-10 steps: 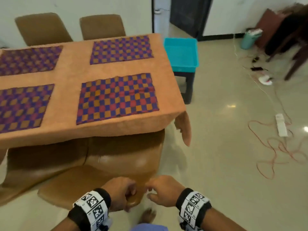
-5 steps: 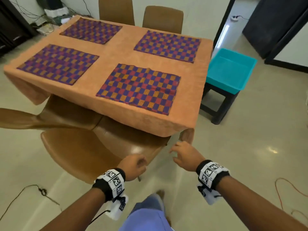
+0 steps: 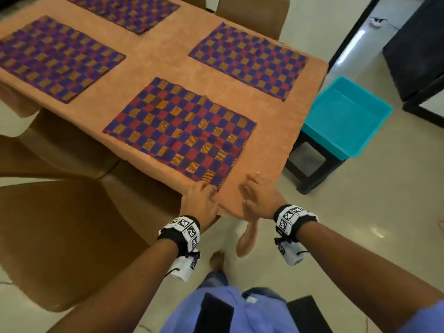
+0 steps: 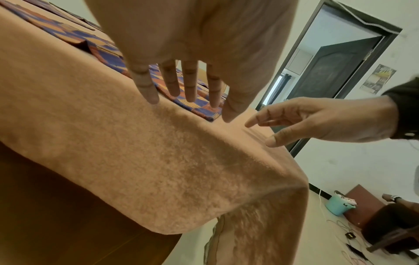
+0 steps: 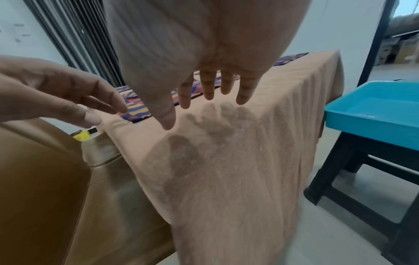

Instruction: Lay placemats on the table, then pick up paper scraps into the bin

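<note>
Head view: left hand (image 3: 200,200), fingers extended, rests on the near corner of the nearest purple-and-orange checked woven placemat (image 3: 182,131); right hand (image 3: 260,197) hovers released just beside. Best practice, arguably: smooth outward, square to the orange-clothed table (image 3: 163,61) edge.

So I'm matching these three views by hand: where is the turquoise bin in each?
Head: turquoise bin at right, on a dark stool beside the table's end.
Left wrist: not in it.
Right wrist: right edge, on the stool.
Shared landmark: the orange tablecloth corner by both hands.
</note>
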Available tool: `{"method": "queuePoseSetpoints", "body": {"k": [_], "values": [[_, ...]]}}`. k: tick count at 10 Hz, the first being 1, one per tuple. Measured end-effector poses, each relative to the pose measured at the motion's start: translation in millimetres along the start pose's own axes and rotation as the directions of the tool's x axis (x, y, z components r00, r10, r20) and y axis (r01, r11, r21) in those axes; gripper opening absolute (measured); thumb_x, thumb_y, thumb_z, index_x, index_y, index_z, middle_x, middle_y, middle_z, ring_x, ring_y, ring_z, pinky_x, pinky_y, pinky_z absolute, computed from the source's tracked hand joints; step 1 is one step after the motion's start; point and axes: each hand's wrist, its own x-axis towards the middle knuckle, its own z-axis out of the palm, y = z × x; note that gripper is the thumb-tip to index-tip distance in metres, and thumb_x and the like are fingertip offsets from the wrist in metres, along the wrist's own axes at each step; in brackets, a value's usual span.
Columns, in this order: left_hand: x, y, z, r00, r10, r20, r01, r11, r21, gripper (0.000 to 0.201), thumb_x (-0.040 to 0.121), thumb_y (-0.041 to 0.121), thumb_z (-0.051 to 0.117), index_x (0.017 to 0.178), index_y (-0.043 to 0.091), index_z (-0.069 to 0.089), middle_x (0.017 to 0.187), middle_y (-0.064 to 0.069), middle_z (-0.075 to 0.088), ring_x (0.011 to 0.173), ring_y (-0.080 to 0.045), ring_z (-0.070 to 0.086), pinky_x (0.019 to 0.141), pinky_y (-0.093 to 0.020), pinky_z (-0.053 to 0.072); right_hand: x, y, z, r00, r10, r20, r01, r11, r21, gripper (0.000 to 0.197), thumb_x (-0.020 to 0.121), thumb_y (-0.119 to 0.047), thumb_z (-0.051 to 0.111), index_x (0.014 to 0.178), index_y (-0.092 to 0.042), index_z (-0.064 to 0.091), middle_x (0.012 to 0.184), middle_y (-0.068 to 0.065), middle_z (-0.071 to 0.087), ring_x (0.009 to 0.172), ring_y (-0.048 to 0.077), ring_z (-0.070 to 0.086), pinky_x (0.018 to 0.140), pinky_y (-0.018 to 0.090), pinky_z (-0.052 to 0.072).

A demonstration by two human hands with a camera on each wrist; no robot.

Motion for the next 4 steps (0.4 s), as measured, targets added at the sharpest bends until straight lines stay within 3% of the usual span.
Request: {"method": "queuePoseSetpoints", "body": {"k": [1, 2, 3, 4], "values": [[18.2, 6.1, 0.1, 0.998, -0.006, -0.059, 0.01, 0.997, 0.079, 0.042, 0.076, 0.036, 0.059, 0.117, 0.027, 0.054, 0.135, -0.002, 0.046, 0.128, -0.025, 0.039, 0.1, -0.047, 0.042, 25.4, 11.1, -7.7, 0.999, -0.014, 0.042, 0.015, 0.999, -0.035, 0.066, 0.085, -0.041, 0.061, 0.144, -0.023, 0.039, 0.159, 0.008, 0.022, 0.148, 0.031, 0.014, 0.119, 0.043, 0.018], [35.1, 15.7, -0.4, 0.997, -0.053, -0.051, 0.058, 0.993, 0.102, 0.046, 0.075, 0.036, 0.062, 0.118, 0.023, 0.056, 0.134, -0.005, 0.048, 0.129, -0.028, 0.04, 0.105, -0.046, 0.037, 44.0, 19.5, -12.7, 0.996, -0.07, 0.05, 0.075, 0.993, -0.09, 0.06, 0.082, -0.049, 0.057, 0.137, -0.027, 0.046, 0.154, 0.009, 0.031, 0.141, 0.032, 0.028, 0.114, 0.047, 0.029], [41.8, 27.0, 6.2, 0.99, -0.128, -0.053, 0.133, 0.986, 0.105, 0.039, 0.076, 0.034, 0.061, 0.113, 0.021, 0.061, 0.128, -0.005, 0.052, 0.12, -0.029, 0.045, 0.1, -0.041, 0.04, 55.7, 28.5, -23.4, 0.988, -0.156, 0.022, 0.157, 0.977, -0.144, 0.049, 0.079, -0.051, 0.054, 0.123, -0.03, 0.053, 0.141, 0.005, 0.044, 0.122, 0.029, 0.046, 0.097, 0.047, 0.042], [44.0, 36.3, 11.2, 0.981, -0.18, -0.077, 0.187, 0.978, 0.095, 0.032, 0.08, 0.035, 0.059, 0.108, 0.021, 0.064, 0.125, -0.003, 0.054, 0.115, -0.028, 0.048, 0.092, -0.041, 0.044, 69.2, 39.9, -27.2, 0.966, -0.248, 0.07, 0.256, 0.957, -0.139, 0.042, 0.081, -0.048, 0.055, 0.118, -0.028, 0.056, 0.129, 0.004, 0.048, 0.113, 0.027, 0.048, 0.09, 0.046, 0.046]]}}
